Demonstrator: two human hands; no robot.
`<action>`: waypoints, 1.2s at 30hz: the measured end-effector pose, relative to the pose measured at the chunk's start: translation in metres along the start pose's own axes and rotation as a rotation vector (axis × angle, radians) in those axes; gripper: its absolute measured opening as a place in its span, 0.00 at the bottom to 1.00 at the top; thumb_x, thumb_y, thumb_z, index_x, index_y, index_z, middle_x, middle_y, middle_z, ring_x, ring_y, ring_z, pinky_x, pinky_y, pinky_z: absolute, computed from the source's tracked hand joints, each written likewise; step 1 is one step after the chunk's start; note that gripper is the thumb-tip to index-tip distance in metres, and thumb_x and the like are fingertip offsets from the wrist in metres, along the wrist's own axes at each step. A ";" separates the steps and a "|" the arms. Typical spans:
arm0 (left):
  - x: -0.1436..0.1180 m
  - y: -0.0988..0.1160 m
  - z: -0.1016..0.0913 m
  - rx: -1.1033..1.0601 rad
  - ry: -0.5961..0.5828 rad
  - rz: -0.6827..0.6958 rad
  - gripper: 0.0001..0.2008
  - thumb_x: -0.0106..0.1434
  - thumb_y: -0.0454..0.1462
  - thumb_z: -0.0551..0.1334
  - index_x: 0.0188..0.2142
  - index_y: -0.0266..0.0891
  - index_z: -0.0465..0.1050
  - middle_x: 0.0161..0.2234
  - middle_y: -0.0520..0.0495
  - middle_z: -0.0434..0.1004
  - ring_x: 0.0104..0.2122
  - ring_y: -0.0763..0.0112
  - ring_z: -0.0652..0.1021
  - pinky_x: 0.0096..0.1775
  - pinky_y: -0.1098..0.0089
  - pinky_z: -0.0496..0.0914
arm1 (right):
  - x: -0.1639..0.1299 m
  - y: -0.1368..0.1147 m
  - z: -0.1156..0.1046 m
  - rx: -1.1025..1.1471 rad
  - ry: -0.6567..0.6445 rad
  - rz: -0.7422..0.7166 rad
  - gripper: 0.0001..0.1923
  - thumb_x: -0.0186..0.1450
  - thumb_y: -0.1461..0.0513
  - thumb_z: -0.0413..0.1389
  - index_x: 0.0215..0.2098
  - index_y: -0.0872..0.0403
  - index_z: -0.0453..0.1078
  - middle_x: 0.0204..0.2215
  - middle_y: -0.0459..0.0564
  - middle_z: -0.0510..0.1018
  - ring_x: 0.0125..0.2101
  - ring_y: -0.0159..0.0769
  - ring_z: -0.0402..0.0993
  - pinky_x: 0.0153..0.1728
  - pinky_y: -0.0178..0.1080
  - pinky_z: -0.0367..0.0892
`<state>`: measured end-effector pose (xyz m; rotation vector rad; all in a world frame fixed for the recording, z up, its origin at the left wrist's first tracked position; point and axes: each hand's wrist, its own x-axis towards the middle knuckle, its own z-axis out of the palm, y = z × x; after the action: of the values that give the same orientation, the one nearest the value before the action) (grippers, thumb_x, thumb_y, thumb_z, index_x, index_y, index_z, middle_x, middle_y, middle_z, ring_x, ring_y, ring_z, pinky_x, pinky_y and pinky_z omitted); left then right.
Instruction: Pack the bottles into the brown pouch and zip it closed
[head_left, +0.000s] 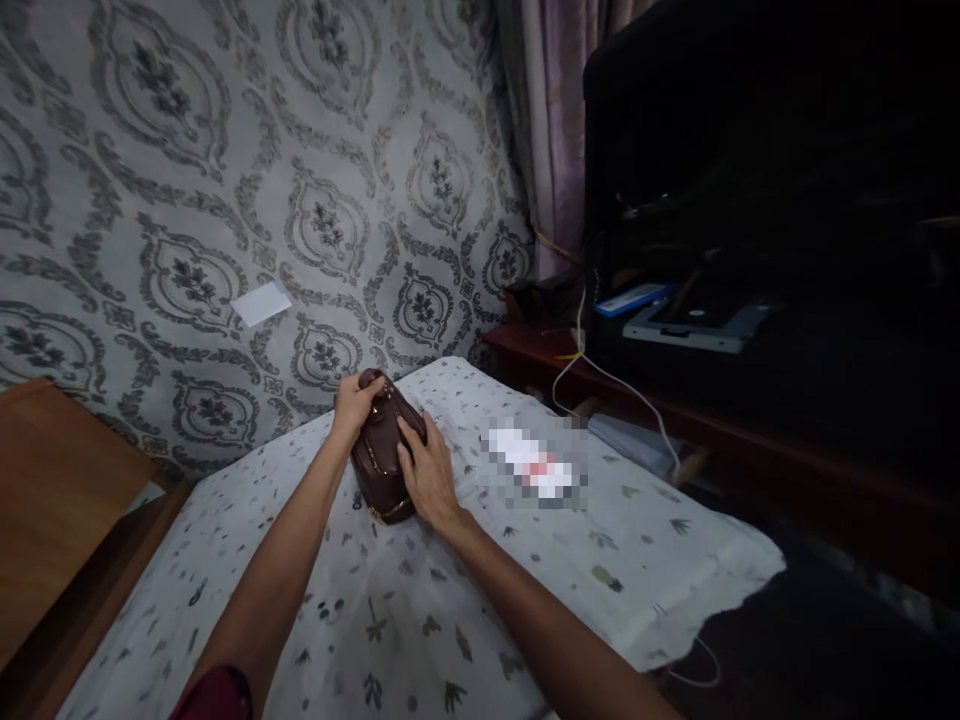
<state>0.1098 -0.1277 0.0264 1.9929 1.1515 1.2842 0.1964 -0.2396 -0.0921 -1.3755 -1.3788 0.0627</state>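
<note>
A small brown leather handbag (pixel 384 440) with gold-coloured zips and trim rests on the patterned white sheet. At its top end, my left hand (pixel 352 405) is closed on the bag, with the thumb and fingers near the metal fittings. My right hand (pixel 433 475) grips the bag's right side, its thumb and fingers pressed against the leather. The underside of the bag is hidden, and so are some of my fingertips.
A blurred white and red item (pixel 531 465) lies right of the bag on the bed sheet (pixel 420 620). Wooden furniture (pixel 67 500) stands at the left. On the right are a dark red shelf (pixel 525 345), a white cable (pixel 626 380) and a large dark screen-like object (pixel 772 150).
</note>
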 end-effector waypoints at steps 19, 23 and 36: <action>-0.024 -0.008 -0.070 0.299 -0.041 -0.011 0.14 0.52 0.41 0.64 0.15 0.40 0.65 0.14 0.57 0.57 0.20 0.74 0.59 0.26 0.71 0.50 | -0.007 -0.009 -0.013 -0.066 -0.014 -0.253 0.20 0.72 0.57 0.51 0.61 0.46 0.68 0.68 0.55 0.57 0.69 0.55 0.43 0.63 0.64 0.52; -0.029 -0.005 -0.065 0.279 -0.011 -0.007 0.15 0.53 0.42 0.63 0.15 0.40 0.63 0.14 0.57 0.55 0.21 0.74 0.58 0.26 0.70 0.50 | -0.006 -0.007 -0.014 -0.061 -0.035 -0.270 0.21 0.72 0.59 0.50 0.62 0.48 0.67 0.68 0.56 0.56 0.69 0.55 0.41 0.62 0.61 0.54; -0.048 0.001 -0.059 0.194 -0.053 0.004 0.13 0.54 0.45 0.61 0.21 0.40 0.68 0.19 0.55 0.64 0.24 0.71 0.66 0.30 0.70 0.59 | -0.007 -0.007 -0.010 -0.014 -0.004 -0.249 0.23 0.71 0.58 0.49 0.64 0.49 0.63 0.68 0.56 0.55 0.69 0.52 0.43 0.64 0.59 0.54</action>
<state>0.0477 -0.1708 0.0292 2.1543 1.2902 1.1514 0.1965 -0.2530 -0.0884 -1.2059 -1.5460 -0.1092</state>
